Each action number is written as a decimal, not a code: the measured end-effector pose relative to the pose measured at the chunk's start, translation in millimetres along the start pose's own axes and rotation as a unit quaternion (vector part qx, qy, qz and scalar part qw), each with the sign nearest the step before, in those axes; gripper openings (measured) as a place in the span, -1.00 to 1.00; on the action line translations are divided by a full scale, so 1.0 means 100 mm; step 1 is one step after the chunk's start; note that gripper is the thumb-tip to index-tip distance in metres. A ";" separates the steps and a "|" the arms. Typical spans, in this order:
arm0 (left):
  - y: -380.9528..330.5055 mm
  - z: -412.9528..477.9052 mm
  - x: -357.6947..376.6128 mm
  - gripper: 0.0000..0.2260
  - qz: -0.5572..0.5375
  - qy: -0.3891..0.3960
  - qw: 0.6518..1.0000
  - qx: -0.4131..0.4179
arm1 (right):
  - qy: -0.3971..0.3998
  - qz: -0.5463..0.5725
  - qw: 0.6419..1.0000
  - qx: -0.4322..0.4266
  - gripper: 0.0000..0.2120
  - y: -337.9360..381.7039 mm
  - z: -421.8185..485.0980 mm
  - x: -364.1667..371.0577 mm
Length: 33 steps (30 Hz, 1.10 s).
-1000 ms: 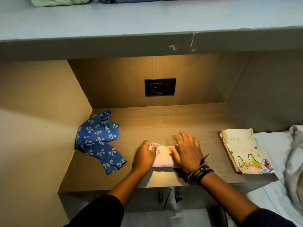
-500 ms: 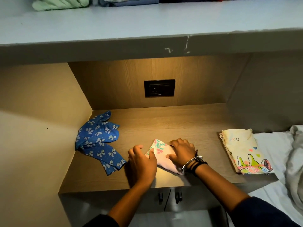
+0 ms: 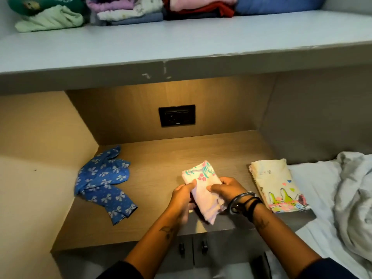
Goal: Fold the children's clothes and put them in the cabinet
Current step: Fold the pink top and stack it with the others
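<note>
A person stands at a wooden worktop [image 3: 161, 158] set in a lit niche and holds a small folded garment [image 3: 203, 190] in both hands. It is pale pink and white, with a teal and pink flower print on its far end. The left hand [image 3: 181, 200] grips its left edge with the thumb on top, and the other fingers are curled under the cloth. The right hand [image 3: 227, 190] grips the right edge, its fingers [image 3: 216, 188] clamped over the cloth. Dark and silver bracelets [image 3: 243, 203] circle the right wrist. The garment sits over the front middle of the worktop, its near end reaching past the front edge; I cannot tell whether it rests on the wood or is lifted just clear.

To the left, against the side wall, a blue garment with white bows [image 3: 104, 184] lies crumpled and unfolded. To the right, at the worktop's edge, lies a folded cream shirt with a cartoon print [image 3: 277, 186], just beside a bed with white sheets [image 3: 322, 184]. A black socket [image 3: 176, 115] sits in the back wall. On the pale shelf [image 3: 181, 43] above, stacks of folded clothes [image 3: 124, 11] line the back. Below the worktop, two cabinet doors with dark handles [image 3: 204, 245] are closed.
</note>
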State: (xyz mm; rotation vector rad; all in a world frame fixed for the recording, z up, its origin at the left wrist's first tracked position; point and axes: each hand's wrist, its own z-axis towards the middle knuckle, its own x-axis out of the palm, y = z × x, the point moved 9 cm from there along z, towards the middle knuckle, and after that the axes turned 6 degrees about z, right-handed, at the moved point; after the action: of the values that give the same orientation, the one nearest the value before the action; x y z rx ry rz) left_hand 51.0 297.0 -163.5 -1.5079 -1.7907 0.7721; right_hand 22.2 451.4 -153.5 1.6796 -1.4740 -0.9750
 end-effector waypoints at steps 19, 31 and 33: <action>-0.19 0.14 2.26 -0.59 0.546 -0.035 0.740 0.392 | -0.297 -0.371 0.872 -0.112 -0.53 0.02 -0.38 -2.18; -0.04 0.03 2.13 -0.51 0.652 0.102 0.600 0.454 | -0.172 -0.551 0.807 -0.124 -0.40 -0.29 -0.21 -1.92; -0.18 -0.08 1.60 -0.55 0.623 0.055 0.631 0.460 | -0.192 -0.559 0.792 -0.154 -0.42 0.02 -0.34 -1.65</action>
State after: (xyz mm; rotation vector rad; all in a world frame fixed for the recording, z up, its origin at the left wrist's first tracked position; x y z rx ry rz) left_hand 28.3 452.4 -126.3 -1.7134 0.2130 1.7701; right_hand 38.8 615.2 -119.4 2.1403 -0.2943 -2.1312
